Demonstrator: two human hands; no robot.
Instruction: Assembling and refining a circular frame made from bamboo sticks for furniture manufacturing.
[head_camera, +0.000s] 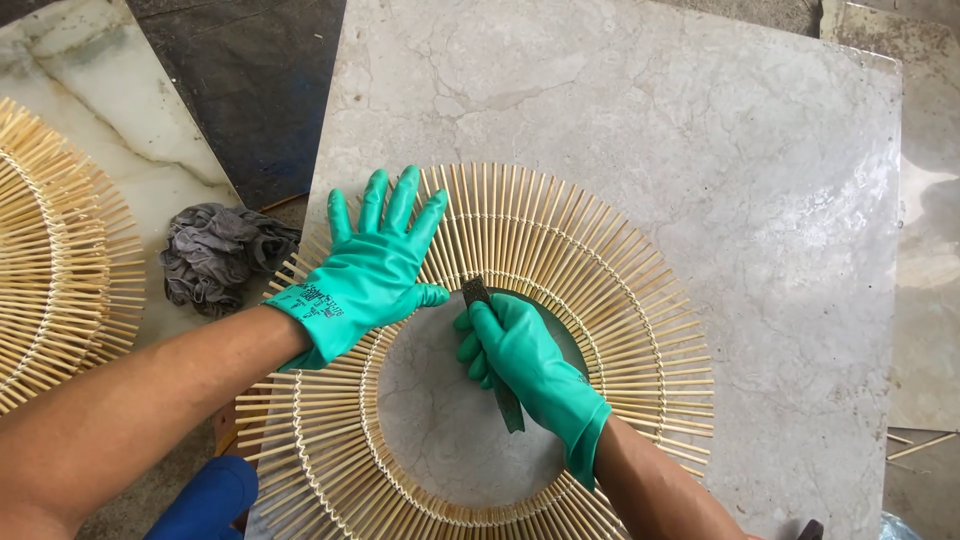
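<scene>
Marble slabs lay side by side underfoot, and the large pale slab served as the surface (760, 200). At the far left edge, part of a second bamboo sunburst ring (55, 260) rested on another slab, with a crumpled grey rag (215, 255) just beside it.

On the surface's left half lay the bamboo sunburst frame (620, 290), flat, its sticks radiating from a white wire ring around an open centre. The left hand (370, 270), in a green rubber glove, was spread flat with fingers apart, pressing down on the frame's upper-left sticks, forearm coming in low from the left. The right hand (520, 355), also gloved, was closed around a dark flat file (495, 350), index finger laid along it, its tip touching the inner ring near the top.

A slip of the file seemed the likeliest trouble: it could skid into the left thumb close by, or snap a thin stick. Uneven pressure from the left hand might also let the frame shift on smooth marble.
</scene>
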